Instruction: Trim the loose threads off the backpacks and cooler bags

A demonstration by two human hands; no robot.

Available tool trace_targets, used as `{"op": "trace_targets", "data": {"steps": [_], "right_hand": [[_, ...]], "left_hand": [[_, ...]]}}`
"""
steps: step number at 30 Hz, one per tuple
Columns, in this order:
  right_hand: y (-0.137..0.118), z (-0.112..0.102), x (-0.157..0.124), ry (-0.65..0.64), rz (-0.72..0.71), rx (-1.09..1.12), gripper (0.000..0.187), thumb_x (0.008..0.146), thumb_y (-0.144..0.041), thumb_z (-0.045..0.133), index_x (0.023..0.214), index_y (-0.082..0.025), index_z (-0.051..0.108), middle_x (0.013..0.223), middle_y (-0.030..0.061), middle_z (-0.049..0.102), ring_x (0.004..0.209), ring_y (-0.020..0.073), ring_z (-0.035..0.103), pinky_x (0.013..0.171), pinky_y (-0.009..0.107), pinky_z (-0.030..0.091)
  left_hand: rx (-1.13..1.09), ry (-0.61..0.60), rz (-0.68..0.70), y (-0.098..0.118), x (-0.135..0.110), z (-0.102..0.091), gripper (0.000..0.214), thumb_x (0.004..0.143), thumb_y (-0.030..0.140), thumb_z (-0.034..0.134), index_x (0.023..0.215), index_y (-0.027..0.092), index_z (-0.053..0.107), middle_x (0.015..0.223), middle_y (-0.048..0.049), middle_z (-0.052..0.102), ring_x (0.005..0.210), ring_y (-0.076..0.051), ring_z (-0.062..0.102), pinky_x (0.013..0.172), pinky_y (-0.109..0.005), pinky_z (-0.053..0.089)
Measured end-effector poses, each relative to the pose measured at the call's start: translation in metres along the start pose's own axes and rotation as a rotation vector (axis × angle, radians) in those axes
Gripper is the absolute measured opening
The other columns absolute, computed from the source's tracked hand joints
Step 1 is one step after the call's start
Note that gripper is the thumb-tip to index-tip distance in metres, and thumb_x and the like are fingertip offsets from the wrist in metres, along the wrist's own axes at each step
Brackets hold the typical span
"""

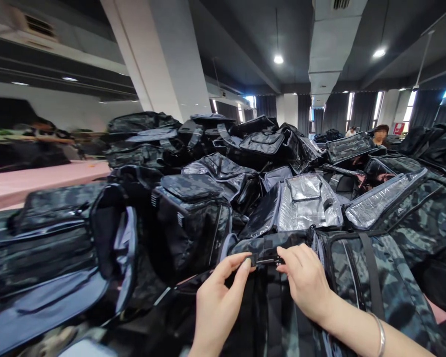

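My left hand [223, 292] pinches one end of a thin dark strip [266, 260] between thumb and fingertips. At the other end my right hand [306, 282] pinches it too, with its fingers curled inward. The strip has a shiny edge; whether it is a strap, a buckle or a zipper part I cannot tell. Both hands are close together over a dark camouflage backpack [278, 302], whose black front lies under them. Just beyond stands an opened bag with a silver lining [305, 198].
Many camouflage bags are piled ahead, among them a closed backpack [193, 223] and an open bag with a grey-blue flap [55, 302]. A pink-topped table [52, 181] stands at left. A pillar [159, 54] rises behind the pile. A person [381, 135] is farther back at right.
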State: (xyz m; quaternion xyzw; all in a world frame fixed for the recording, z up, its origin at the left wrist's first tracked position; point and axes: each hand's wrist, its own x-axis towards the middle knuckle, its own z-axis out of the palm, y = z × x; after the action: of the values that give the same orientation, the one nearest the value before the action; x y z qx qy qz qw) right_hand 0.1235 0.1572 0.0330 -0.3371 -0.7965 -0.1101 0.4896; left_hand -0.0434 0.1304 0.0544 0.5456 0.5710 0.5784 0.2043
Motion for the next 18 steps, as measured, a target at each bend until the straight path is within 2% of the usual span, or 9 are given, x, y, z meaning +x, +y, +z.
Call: {"op": "trace_targets", "data": {"steps": [9, 14, 18], "right_hand": [[0.0028, 0.0022, -0.0009, -0.076, 0.027, 0.074, 0.025, 0.088, -0.008, 0.041, 0.108, -0.014, 0.055, 0.084, 0.0073, 0.061, 0.076, 0.0198, 0.051, 0.066, 0.032, 0.044], [0.0068, 0.0014, 0.0001, -0.068, 0.06, 0.188, 0.021, 0.09, -0.01, 0.04, 0.099, -0.016, 0.057, 0.082, 0.0056, 0.062, 0.075, 0.0183, 0.052, 0.067, 0.031, 0.044], [0.0091, -0.0006, 0.0005, -0.063, 0.08, 0.254, 0.02, 0.091, -0.014, 0.039, 0.102, -0.016, 0.056, 0.083, 0.0055, 0.061, 0.075, 0.0173, 0.052, 0.066, 0.03, 0.045]], "left_hand": [[0.009, -0.025, 0.006, 0.0028, -0.0027, -0.0006, 0.03, 0.073, 0.045, 0.058, 0.085, 0.02, 0.066, 0.078, -0.0039, 0.071, 0.077, -0.022, 0.066, 0.078, -0.033, 0.051], [-0.028, -0.029, 0.002, 0.0013, -0.0028, -0.0001, 0.029, 0.072, 0.043, 0.06, 0.085, 0.018, 0.066, 0.078, -0.0041, 0.07, 0.073, -0.022, 0.067, 0.077, -0.034, 0.051], [-0.063, -0.008, -0.028, 0.0025, -0.0011, 0.0007, 0.031, 0.07, 0.043, 0.061, 0.085, 0.017, 0.066, 0.078, -0.0051, 0.07, 0.072, -0.022, 0.066, 0.077, -0.035, 0.051]]}}
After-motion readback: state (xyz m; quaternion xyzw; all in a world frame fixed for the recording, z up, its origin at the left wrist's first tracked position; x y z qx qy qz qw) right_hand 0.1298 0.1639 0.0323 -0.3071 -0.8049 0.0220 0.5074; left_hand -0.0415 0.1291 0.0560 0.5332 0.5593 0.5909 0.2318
